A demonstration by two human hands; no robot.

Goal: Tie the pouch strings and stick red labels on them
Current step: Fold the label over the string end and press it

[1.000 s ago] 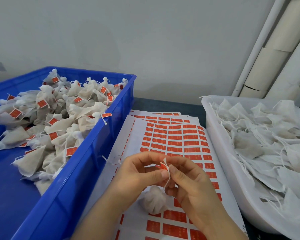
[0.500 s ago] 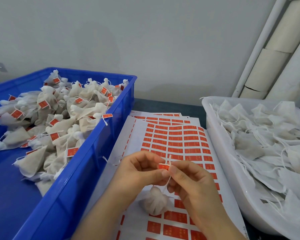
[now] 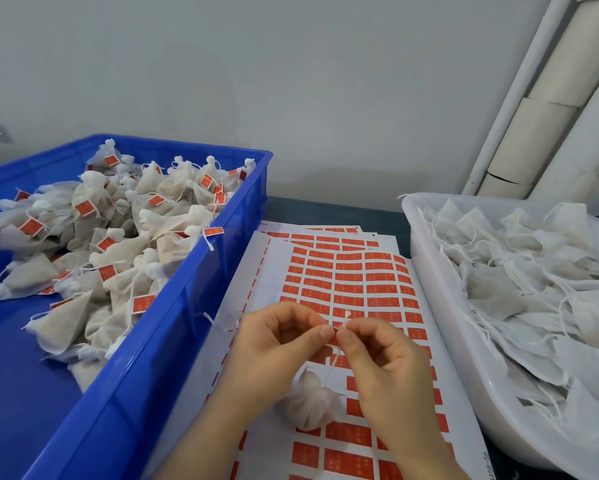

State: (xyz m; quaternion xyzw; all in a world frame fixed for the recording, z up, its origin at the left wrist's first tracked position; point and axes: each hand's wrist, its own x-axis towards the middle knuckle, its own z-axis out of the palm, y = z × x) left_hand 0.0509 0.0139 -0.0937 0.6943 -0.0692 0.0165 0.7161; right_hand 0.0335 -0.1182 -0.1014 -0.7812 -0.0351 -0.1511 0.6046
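Note:
A small white pouch (image 3: 311, 405) hangs by its string (image 3: 332, 365) just above the sheet of red labels (image 3: 350, 282). My left hand (image 3: 273, 351) and my right hand (image 3: 381, 358) meet fingertip to fingertip at the string's top end, both pinching it. A sliver of red label shows between the thumbs, folded round the string; the white string ends stick up above the fingers.
A blue crate (image 3: 173, 327) on the left holds many tied pouches with red labels. A white tub (image 3: 440, 306) on the right is full of untied pouches. More label sheets lie beneath the top one. Pipes run up the wall at right.
The two hands have pressed closer together on the string; the red label, plainly seen between the fingers before, is now almost hidden by the thumbs. The pouch still hangs below.

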